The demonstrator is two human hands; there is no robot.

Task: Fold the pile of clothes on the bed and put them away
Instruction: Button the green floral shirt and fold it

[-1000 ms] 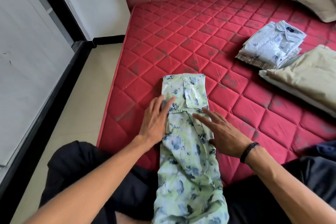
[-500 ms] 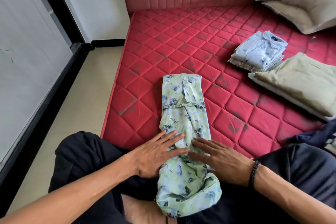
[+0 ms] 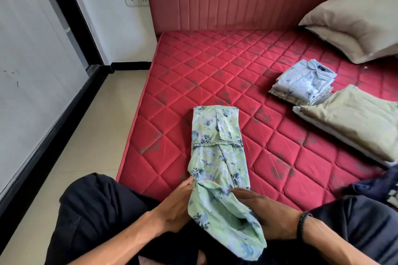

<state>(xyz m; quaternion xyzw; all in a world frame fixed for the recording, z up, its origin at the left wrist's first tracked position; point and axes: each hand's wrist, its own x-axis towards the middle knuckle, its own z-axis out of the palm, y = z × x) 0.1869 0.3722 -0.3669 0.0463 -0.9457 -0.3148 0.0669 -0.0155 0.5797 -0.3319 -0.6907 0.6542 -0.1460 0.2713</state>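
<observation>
A green shirt with blue flowers [image 3: 217, 157] lies folded into a long narrow strip on the red mattress [image 3: 215, 84], collar end away from me. Its near end is raised off my lap and bunched, showing the paler inside. My left hand [image 3: 174, 206] holds that end at its left edge, fingers along the cloth. My right hand [image 3: 267, 213], with a black wristband, grips the same end from the right, partly covered by the fabric. A stack of folded shirts [image 3: 301, 84] sits at the right of the bed.
A beige folded cover [image 3: 355, 118] lies beside the stack, with pillows [image 3: 349, 28] at the padded headboard. Dark clothing [image 3: 379, 187] is at the right edge. The mattress edge drops to a tiled floor [image 3: 86, 135] on the left, next to a white sliding panel.
Both hands slid down the shirt from near the collar fold to its near end. They went from pressing flat to holding the hem, which is now lifted.
</observation>
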